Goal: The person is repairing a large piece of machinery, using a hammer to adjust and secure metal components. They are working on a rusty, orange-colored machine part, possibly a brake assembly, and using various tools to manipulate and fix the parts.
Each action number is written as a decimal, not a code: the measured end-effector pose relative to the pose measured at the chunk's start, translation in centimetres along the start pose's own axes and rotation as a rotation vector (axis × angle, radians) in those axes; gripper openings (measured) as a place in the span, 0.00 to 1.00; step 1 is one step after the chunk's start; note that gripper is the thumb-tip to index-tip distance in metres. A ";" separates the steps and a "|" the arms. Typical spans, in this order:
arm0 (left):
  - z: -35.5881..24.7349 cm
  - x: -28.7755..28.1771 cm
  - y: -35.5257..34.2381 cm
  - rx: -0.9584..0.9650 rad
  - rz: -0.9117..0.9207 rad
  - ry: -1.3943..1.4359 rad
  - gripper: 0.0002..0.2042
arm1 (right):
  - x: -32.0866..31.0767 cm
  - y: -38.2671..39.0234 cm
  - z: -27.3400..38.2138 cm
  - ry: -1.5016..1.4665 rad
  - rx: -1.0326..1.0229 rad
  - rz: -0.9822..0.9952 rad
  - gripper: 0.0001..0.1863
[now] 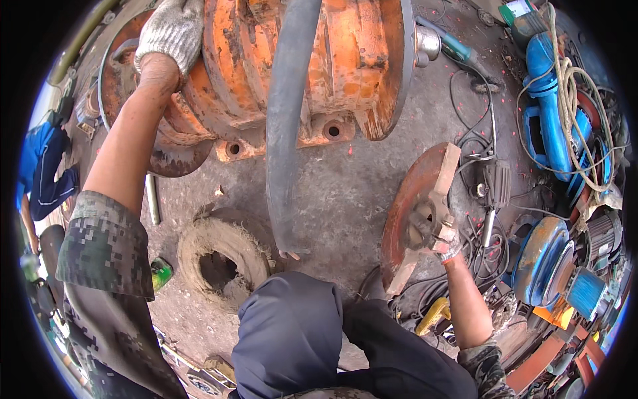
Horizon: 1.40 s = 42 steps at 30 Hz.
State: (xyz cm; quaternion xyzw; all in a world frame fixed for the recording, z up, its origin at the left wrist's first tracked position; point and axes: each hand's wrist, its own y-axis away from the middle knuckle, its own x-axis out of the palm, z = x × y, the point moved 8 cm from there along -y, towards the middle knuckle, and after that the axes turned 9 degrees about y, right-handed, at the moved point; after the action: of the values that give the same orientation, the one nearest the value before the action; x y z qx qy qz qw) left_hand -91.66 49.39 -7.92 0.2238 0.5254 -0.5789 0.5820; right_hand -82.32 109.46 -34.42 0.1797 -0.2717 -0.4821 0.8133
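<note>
A big orange, rust-stained cast-metal housing (232, 60) lies across the top, with a foot that has bolt holes. My left hand (171, 36), in a white knitted glove, rests on its left part; the fingers run to the upper edge and do not show clearly. My right hand (450, 249), gloved too, is closed on a rusty round metal disc (403, 206) with a pale bar across its face. This disc stands tilted, nearly on edge, to the right of my knees. A long grey strip, like a strap or hose (290, 113), hangs in front of the housing.
A coarse, fibrous ring (199, 249) lies left of my knees near a green container (160, 273). Black cables and a power tool (497, 183) lie to the right, with blue machines (545, 86) beyond. A person in blue (43, 159) is at far left.
</note>
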 end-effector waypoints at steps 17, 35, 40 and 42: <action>-0.7 -0.8 -0.7 0.182 -0.208 -0.243 0.21 | 3.7 1.7 2.6 0.242 -0.122 0.076 0.23; -2.0 -2.1 -0.2 0.079 -0.134 -0.143 0.22 | 1.3 1.4 1.0 -0.037 0.133 0.051 0.26; -1.9 -3.7 0.7 0.018 -0.071 -0.132 0.22 | 4.7 3.9 3.2 -0.187 0.220 0.143 0.29; -2.3 -4.4 0.6 -0.075 0.008 -0.002 0.21 | 3.7 4.3 2.7 -0.139 0.246 0.088 0.30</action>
State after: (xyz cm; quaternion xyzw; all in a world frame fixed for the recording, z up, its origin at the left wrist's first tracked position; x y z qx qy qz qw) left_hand -90.96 53.43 -5.09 0.2032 0.5452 -0.5567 0.5928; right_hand -79.60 108.11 -28.86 0.2321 -0.3921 -0.4204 0.7847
